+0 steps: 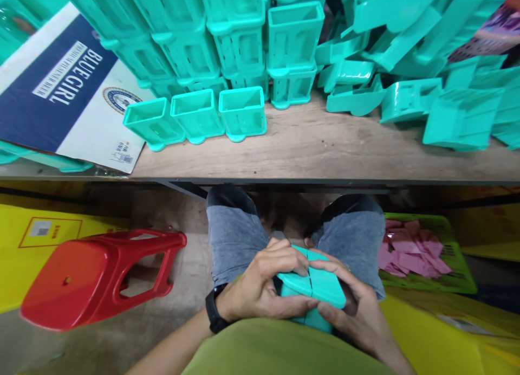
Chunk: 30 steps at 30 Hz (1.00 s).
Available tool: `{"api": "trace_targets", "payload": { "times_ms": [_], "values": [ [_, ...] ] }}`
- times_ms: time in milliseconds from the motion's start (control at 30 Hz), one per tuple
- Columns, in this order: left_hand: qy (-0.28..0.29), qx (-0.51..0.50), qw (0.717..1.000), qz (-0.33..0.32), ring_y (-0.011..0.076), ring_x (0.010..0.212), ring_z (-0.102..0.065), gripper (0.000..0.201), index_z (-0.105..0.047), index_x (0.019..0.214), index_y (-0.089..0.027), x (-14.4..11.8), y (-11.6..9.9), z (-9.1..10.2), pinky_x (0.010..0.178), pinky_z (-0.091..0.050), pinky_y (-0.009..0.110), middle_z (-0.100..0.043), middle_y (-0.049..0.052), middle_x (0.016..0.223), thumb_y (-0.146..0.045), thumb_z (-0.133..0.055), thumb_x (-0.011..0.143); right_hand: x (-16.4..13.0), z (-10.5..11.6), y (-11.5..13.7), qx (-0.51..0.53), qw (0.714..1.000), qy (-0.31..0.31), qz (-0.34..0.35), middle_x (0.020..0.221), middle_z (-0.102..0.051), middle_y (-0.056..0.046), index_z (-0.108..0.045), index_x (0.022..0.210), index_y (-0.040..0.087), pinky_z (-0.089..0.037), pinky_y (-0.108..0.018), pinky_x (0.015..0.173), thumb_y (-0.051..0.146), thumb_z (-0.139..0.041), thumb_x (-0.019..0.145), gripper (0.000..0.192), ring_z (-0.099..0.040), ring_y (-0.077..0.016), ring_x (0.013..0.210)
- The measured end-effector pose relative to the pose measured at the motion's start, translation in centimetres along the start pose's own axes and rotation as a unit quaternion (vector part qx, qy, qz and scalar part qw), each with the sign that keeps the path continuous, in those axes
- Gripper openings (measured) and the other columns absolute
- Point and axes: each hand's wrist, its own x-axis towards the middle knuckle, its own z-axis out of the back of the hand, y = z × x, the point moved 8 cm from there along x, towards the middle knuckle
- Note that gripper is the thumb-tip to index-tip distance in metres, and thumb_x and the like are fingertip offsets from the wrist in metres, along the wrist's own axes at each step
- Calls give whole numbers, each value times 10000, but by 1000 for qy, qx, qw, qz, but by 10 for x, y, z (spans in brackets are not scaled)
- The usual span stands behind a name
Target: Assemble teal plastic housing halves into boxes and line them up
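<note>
Turquoise plastic piece [327, 285]: underside mostly hidden by fingers and shirt [280, 348]; one part or two, I can't tell | stacked holders [239, 44]: cut off at top | left grip [264, 275] and right grip [368, 310]: both curled closed around the piece | piece sits over the jeans [238, 239], before the bench [325, 153]

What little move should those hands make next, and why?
Perhaps gently squeeze the green plastic piece inward: the left hand and right hand already grip it from either side, and a thin dark line runs across its top, possibly a gap.
</note>
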Motion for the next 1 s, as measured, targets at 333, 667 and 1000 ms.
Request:
{"api": "trace_targets", "payload": {
  "times_ms": [333,667,1000],
  "values": [
    [30,1,999,28,198,832,-616,286,-641,924,-189,3,4,0,814,-430,352,-747,73,935,-457,-741,920,0,3,8,-11,999,-41,-13,1395,-619,-165,-799,1126,272,-617,-394,968,614,-845,757,506,-629,-346,1311],
    [-34,-50,997,51,232,919,-665,409,-667,911,-186,5,13,2,876,-501,389,-735,83,934,-558,-817,838,7,2,10,-123,992,11,38,1672,-423,-131,-643,1446,289,-366,-609,1229,720,-664,871,719,-357,-405,1552],
    [1,-82,985,153,378,1470,-439,1102,-350,1564,-251,30,27,14,1228,-356,580,-431,168,1605,-698,-868,699,43,-14,6,279,924,25,-260,1334,-743,-131,-705,1320,247,-580,-573,1023,805,-487,922,719,-696,-365,1246]
  ]
}}
